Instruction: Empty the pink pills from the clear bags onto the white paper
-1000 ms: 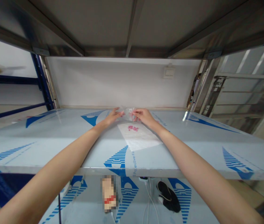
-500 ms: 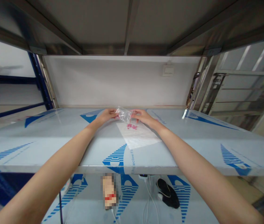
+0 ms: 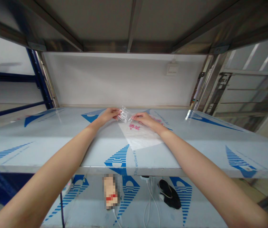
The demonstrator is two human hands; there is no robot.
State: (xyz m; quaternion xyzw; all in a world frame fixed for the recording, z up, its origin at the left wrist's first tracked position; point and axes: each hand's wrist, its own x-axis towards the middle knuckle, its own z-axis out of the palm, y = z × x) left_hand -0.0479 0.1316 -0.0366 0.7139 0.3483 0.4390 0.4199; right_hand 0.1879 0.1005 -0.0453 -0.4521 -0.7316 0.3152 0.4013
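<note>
A small clear plastic bag [image 3: 125, 114] hangs crumpled just above the far edge of a white paper sheet [image 3: 140, 136]. My left hand [image 3: 108, 116] pinches the bag's left side. My right hand [image 3: 143, 119] reaches in from the right, its fingertips at the bag's right corner. Below them, a small cluster of pink beads [image 3: 134, 127] lies on the sheet, close to my right fingertips. The sheet rests on a steel table [image 3: 53, 142] covered in blue-printed protective film.
A metal shelf [image 3: 129, 25] runs overhead, with a white wall and wall switch [image 3: 172, 69] behind the table. Upright posts stand at both sides. Below the table's front edge are white cables, a black object [image 3: 169, 194] and a pixelated packet [image 3: 110, 192].
The bag has shifted left, drawn out between my hands. My left hand has moved left, and the view has tilted slightly. The beads and sheet stay in place on the table.
</note>
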